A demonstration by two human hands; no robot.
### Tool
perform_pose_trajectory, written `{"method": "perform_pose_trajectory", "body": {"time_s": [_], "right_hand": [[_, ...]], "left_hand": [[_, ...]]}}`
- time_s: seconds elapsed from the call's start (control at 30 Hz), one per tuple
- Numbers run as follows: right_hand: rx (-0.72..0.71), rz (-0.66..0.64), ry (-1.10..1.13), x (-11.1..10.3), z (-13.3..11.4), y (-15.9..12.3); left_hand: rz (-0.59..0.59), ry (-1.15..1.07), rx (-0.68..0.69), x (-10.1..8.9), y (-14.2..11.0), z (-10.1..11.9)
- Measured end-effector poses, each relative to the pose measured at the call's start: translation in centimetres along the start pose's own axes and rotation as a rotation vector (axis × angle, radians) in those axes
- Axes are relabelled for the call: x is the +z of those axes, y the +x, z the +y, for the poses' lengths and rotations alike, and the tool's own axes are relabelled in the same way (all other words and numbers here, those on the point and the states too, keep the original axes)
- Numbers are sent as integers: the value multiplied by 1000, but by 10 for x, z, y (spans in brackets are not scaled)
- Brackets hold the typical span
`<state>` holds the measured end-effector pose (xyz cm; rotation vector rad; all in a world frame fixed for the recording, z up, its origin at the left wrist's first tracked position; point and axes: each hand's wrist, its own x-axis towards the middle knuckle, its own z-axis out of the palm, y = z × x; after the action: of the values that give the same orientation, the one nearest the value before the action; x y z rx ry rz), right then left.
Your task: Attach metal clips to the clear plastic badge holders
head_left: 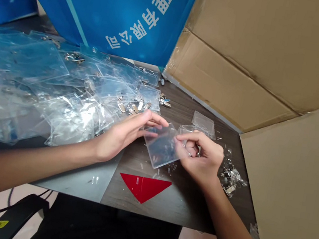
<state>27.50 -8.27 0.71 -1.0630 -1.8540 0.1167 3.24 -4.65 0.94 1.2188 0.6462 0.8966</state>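
Observation:
A clear plastic badge sleeve point(161, 149) is tilted above the dark tabletop, with its upper right edge pinched between the thumb and index finger of my right hand point(202, 153). The other fingers of that hand are curled in. From the left, my left hand point(128, 132) reaches to the sleeve's upper left edge, its fingers stretched out and apart. Whether those fingertips press on the plastic is unclear. Below the sleeve, a red triangular piece point(144, 189) lies flat near the table's front edge, among small clear plastic bits point(158, 172).
A large heap of clear sleeves point(71, 117) covers the left side, with metal clips point(165, 101) among and beside it. More clear sleeves point(204, 123) lie behind my right hand. A pile of clips point(232, 176) is at right. Cardboard point(230, 78) and a blue printed sheet point(105, 4) stand behind.

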Motion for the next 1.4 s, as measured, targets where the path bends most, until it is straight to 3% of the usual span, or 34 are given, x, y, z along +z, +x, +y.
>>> {"method": "perform_pose_trajectory", "body": {"time_s": [0.1, 0.23, 0.3, 0.4, 0.47, 0.57, 0.63, 0.9, 1.0, 1.13, 1.2, 1.4], "right_hand": [[-208, 39, -78, -4, 2, 0], [-307, -125, -45, -6, -5, 3], [-220, -161, 5, -3, -10, 2], [138, -181, 159, 4, -13, -1], [352, -269, 340, 7, -12, -1], [505, -416, 535, 5, -9, 1], [547, -436, 582, 2, -7, 2], [665, -312, 630, -2, 1, 2], [621, -355, 496, -4, 2, -1], [461, -390, 346, -2, -3, -4], [454, -392, 431, 2, -4, -5], [621, -460, 687, 6, -2, -5]], "left_hand": [[37, 70, -85, 1, -3, -1], [-59, 34, -163, 6, -4, -3], [-48, -32, -178, 8, -3, -2], [-21, -106, -204, 7, 0, 3], [-25, -121, -229, 6, 1, 8], [-64, -42, -222, 4, 0, 13], [-93, 48, -189, 4, -1, 12], [-85, 193, -174, 0, 2, 1], [-132, 227, -147, -2, 2, 1], [-182, 279, -119, -5, 2, -1], [-179, 265, -126, -4, 2, -1], [-183, 237, -123, 1, 2, 3]]}}
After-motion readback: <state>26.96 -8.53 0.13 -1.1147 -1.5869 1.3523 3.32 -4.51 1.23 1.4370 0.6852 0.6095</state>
